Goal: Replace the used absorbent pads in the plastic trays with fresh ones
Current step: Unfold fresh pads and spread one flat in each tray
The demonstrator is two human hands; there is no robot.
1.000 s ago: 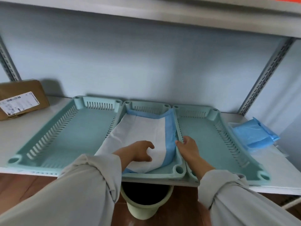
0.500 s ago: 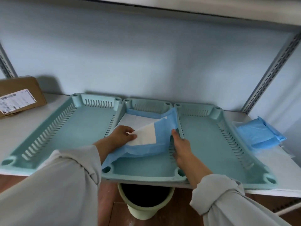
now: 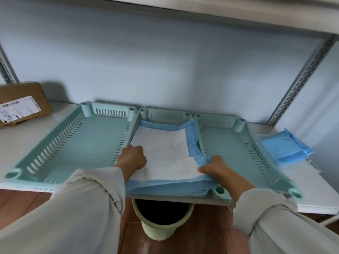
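Left hand [image 3: 132,158] lies palm-down, fingers loosely curled, on the white-faced, blue-backed absorbent pad [image 3: 165,153]; right hand [image 3: 214,166] pinches its near-right blue corner. Pad sits in the middle pale-green slotted plastic tray [image 3: 165,114], near edge overhanging the rim. Left tray [image 3: 55,143] and right tray [image 3: 238,153] bare, unlined. Folded blue pads [image 3: 282,147] wait far right on the shelf; green bin [image 3: 161,220] below. Judged roughly a third lined at best.
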